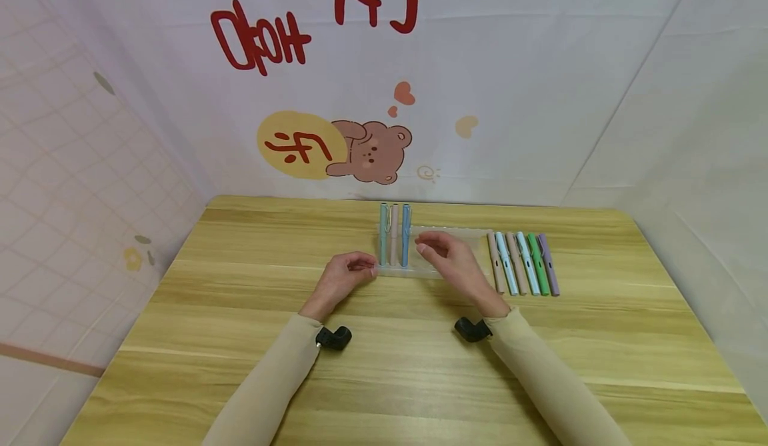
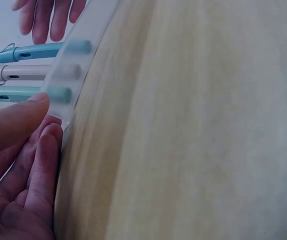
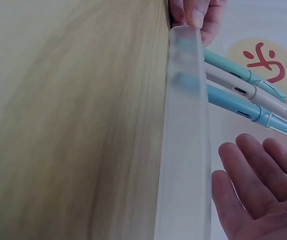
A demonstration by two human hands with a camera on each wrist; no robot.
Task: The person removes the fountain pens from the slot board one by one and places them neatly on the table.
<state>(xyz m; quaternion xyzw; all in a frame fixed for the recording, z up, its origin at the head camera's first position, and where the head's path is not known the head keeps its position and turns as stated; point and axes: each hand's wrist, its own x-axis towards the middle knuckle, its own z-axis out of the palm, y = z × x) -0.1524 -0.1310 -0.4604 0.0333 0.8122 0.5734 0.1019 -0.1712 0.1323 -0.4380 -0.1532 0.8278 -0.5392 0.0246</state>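
Observation:
A long frosted-clear pen holder stands on the table with three pens upright at its left end. They are a green pen, a pale pink pen and a blue pen. My left hand pinches the holder's left end, thumb at the corner by the green pen and fingers against its end. My right hand hovers over the holder, right of the blue pen. Its fingers are loosely spread with nothing between them.
Several capped pens lie in a row at the holder's right end, among them a green pen and a purple pen. Behind the wooden table hangs a white printed cloth.

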